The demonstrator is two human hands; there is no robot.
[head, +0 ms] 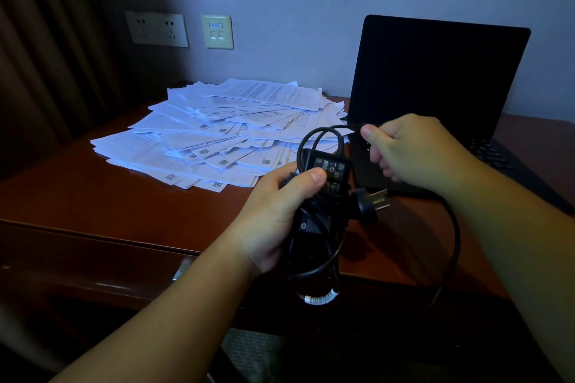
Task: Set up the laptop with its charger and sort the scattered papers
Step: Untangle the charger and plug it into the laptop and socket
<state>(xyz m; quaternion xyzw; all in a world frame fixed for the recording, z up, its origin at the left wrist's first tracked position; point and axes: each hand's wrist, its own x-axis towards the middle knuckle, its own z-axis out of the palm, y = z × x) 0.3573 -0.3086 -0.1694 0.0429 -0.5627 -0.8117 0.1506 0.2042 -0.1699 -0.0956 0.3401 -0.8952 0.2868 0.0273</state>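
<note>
Left hand point(280, 214) grips the charger brick point(326, 177) with its cable point(323, 258) looped around it, wall plug point(371, 202) sticking out to the right. Right hand point(413, 149) pinches the cable end right by the open laptop point(435, 78). Papers point(224, 134) are fanned out beyond the left hand, wall sockets point(157, 28) further back.

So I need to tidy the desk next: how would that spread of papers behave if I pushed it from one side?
The papers lie fanned in loose overlapping sheets, so they would probably slide apart, not move together. The desk looks glossy, so likely little grip.
</note>
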